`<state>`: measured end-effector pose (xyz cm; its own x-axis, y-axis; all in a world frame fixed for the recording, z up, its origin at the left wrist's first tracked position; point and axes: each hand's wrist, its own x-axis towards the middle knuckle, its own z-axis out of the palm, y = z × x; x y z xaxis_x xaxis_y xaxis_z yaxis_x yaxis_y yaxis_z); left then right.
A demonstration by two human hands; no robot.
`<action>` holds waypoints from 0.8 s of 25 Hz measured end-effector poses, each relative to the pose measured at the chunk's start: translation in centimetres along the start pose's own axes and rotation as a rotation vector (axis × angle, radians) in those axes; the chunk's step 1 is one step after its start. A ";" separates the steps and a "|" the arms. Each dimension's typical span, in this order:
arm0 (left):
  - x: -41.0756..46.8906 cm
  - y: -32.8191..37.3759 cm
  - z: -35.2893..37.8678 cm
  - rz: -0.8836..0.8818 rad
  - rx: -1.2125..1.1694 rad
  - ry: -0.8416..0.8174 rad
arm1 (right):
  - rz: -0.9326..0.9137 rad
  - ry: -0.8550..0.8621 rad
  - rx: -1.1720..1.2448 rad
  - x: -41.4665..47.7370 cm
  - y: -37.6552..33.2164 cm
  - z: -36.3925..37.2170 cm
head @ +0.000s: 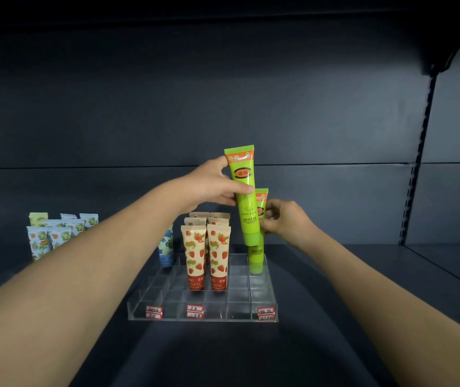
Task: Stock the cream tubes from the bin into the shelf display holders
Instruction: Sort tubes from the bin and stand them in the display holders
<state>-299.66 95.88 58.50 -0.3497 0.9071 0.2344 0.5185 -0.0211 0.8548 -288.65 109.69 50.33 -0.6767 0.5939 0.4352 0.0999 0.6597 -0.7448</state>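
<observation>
The tall green tube (244, 191) is up in the air in the middle of the picture, with its cap pointing down. The left hand (212, 182) holds it.

I think it could bump the second green tube (256, 261) on the way down. The two are touching or almost touching; I cannot tell which. A bump could tip the second tube, because it is long and thin and its slot looks shallow. Then it might fall onto the strawberry tubes (206, 255) just to its left and knock them over too.

The cap could also land on a wall between slots and not go inside one. The clear holder (223, 314) is see-through, so its walls are hard to spot. The tube looks smooth and shiny, so a loose grip might let it slide.

The left arm comes in from the lower left of the picture and reaches up to the middle. Its fingers wrap round the upper half of the tall tube, and one lies across the front.

The right arm comes in from the lower right. The right hand (284, 219) pinches the second tube near its middle with thumb and fingertips. That tube's cap end stands in the back right slot of the holder.

Each hand grips a tube; neither one is open. The bin does not show.
</observation>
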 end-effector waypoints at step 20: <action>-1.4 2.7 0.3 0.064 0.047 0.022 | 0.040 0.045 -0.302 -4.4 -3.3 -3.9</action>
<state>-297.52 94.70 60.29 -0.3316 0.8950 0.2984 0.5758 -0.0585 0.8155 -283.19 106.74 52.85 -0.6356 0.6376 0.4354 0.3426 0.7383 -0.5810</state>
